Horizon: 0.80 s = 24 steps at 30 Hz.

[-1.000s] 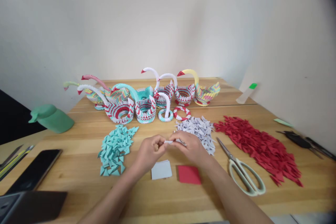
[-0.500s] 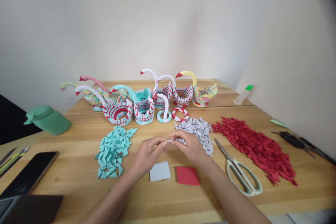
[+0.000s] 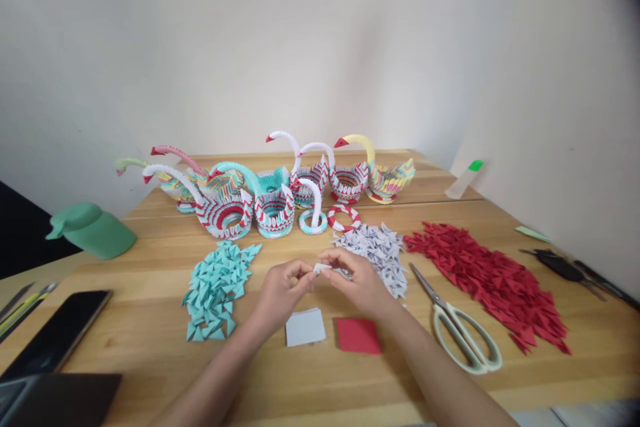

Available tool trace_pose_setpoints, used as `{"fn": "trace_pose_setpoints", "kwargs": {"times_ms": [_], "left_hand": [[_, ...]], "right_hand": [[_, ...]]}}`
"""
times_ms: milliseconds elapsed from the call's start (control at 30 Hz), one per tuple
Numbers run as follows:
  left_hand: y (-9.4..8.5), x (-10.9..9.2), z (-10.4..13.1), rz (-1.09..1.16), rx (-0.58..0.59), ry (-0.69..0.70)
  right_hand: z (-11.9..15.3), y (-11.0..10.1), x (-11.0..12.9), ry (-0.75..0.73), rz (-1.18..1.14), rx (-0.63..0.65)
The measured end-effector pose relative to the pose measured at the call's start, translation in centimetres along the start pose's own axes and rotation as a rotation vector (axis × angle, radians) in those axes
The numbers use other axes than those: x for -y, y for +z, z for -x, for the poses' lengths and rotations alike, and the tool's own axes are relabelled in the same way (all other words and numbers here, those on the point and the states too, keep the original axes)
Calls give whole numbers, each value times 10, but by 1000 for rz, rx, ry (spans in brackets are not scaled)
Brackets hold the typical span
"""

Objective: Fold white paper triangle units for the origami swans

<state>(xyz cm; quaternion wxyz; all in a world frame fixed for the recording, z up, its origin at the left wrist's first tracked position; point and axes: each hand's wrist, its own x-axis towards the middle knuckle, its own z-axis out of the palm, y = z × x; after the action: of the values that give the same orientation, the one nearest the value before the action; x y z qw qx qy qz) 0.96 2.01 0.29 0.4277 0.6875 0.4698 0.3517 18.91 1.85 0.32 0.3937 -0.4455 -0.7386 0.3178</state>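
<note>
Between the fingertips of both hands is a small folded white paper piece [image 3: 321, 268]. My left hand [image 3: 284, 290] pinches its left end, and my right hand [image 3: 357, 280] has thumb and fingers at its right end. Just below the hands lie a stack of white paper sheets [image 3: 305, 327] and a stack of red paper sheets [image 3: 359, 335]. Behind my right hand spreads a heap of folded white triangles [image 3: 380, 253]. A heap of teal triangles [image 3: 220, 290] is left of my left hand.
Scissors [image 3: 457, 330] and a pile of red triangles [image 3: 490, 280] lie to the right. Several paper swans [image 3: 225, 213] stand at the back, beside a red-and-white ring [image 3: 344, 218]. At left are a green pitcher-like container [image 3: 93, 230] and a phone [image 3: 55, 330].
The paper piece has turned from a thin edge-on strip to show a bent, angled shape. My right fingers have shifted slightly left and up; the left hand has barely moved.
</note>
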Motion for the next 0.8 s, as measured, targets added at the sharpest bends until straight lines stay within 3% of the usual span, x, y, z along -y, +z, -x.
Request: {"fn": "trace_pose_setpoints", "kwargs": {"times_ms": [367, 567, 800], "left_hand": [[2, 10, -3, 254, 58, -59], [2, 4, -2, 96, -58, -3], [4, -1, 2, -1, -137, 84]], "right_hand": [[0, 4, -7, 71, -116, -23], [-1, 4, -8, 145, -315, 44], [-2, 8, -13, 200, -287, 32]]}}
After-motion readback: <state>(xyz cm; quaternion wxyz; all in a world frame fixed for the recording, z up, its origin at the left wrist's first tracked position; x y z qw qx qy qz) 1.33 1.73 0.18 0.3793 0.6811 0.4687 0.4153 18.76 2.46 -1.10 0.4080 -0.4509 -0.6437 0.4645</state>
